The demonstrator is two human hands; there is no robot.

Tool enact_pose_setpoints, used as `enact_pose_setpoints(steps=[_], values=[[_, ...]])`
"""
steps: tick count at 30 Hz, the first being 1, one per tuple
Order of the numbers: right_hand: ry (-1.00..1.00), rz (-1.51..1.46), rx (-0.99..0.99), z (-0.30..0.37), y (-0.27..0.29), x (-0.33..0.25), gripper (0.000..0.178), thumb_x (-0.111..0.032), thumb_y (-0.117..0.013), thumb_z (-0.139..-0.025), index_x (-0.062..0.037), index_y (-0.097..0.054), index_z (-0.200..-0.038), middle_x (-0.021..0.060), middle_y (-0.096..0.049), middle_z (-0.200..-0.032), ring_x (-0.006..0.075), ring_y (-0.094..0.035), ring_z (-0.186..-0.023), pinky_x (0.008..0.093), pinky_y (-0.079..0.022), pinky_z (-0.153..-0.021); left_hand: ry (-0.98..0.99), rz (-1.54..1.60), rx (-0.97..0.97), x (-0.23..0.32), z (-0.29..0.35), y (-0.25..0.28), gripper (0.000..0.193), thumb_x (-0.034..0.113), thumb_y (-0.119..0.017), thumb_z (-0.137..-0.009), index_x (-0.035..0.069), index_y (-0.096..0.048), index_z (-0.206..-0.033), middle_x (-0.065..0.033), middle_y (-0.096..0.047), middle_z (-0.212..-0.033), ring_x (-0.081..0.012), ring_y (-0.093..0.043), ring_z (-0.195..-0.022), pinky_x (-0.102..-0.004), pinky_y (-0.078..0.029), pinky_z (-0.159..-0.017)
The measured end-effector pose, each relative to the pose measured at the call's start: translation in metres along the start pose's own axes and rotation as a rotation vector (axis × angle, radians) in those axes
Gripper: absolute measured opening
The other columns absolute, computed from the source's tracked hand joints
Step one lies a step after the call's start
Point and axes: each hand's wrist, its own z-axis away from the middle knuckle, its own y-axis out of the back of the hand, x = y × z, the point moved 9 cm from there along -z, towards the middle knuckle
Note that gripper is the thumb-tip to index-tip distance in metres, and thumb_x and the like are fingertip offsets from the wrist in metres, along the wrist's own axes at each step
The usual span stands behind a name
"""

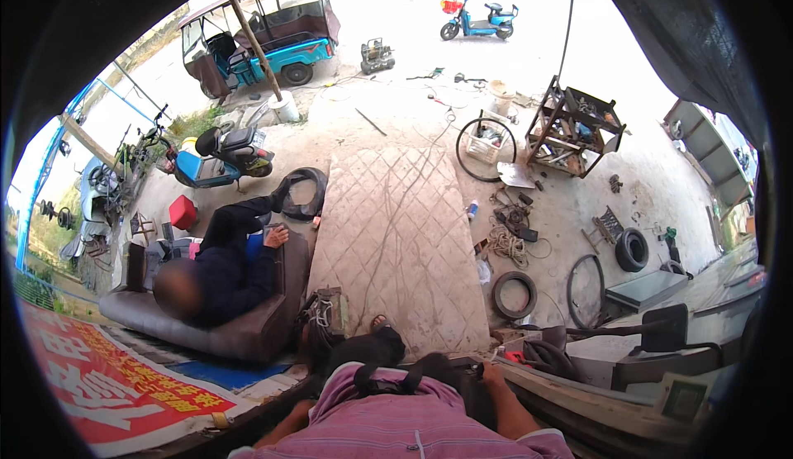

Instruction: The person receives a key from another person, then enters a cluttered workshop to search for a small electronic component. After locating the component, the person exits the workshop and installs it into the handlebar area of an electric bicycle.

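Observation:
I am looking down past my striped pink shirt (413, 418) and dark trousers (359, 351). At the lower right, my right hand (494, 376) rests low beside my leg, nearest a brown wooden ledge (562, 389). Its fingers are too small and partly hidden, so whether it holds anything is unclear. On the lower left only my left forearm (285, 426) shows; the hand itself is hidden beside the shirt. Just left of my legs stands a dark box-like thing with cords on it (330, 310).
Another person (235, 265) lies on a brown sofa (273, 327) at the left. Ahead is a patterned slab (396, 211). Tyres (514, 295), rope (505, 247) and a tool rack (570, 128) line the right. Farther off stand a blue scooter (479, 23) and a three-wheeler (273, 50).

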Motion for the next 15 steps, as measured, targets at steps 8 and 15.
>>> enact_pose_setpoints(steps=[8, 15], values=[[0.261, 0.528, -0.186, -0.028, 0.006, -0.024, 0.038, -0.03, -0.063, -0.083, -0.0092, -0.059, -0.115, 0.0241, -0.066, -0.095, 0.0422, -0.064, -0.093, 0.0542, -0.048, -0.084, 0.133, 0.904, 0.466, 0.273, -0.182, 0.413, 0.013, 0.02, -0.057, -0.095, 0.007, -0.059, -0.097, -0.0047, -0.063, -0.077, -0.0138, -0.061, -0.059, -0.0292, -0.046, -0.048], [0.317, 0.564, -0.182, -0.14, 0.049, -0.194, 0.033, -0.026, -0.055, -0.09, -0.0048, -0.058, -0.114, 0.0264, -0.065, -0.093, 0.0432, -0.064, -0.091, 0.0534, -0.049, -0.08, -0.068, 0.878, 0.332, 0.406, -0.381, 0.47, 0.022, 0.023, -0.059, -0.093, 0.005, -0.059, -0.105, -0.0067, -0.066, -0.084, -0.0159, -0.063, -0.063, -0.0293, -0.049, -0.053]])
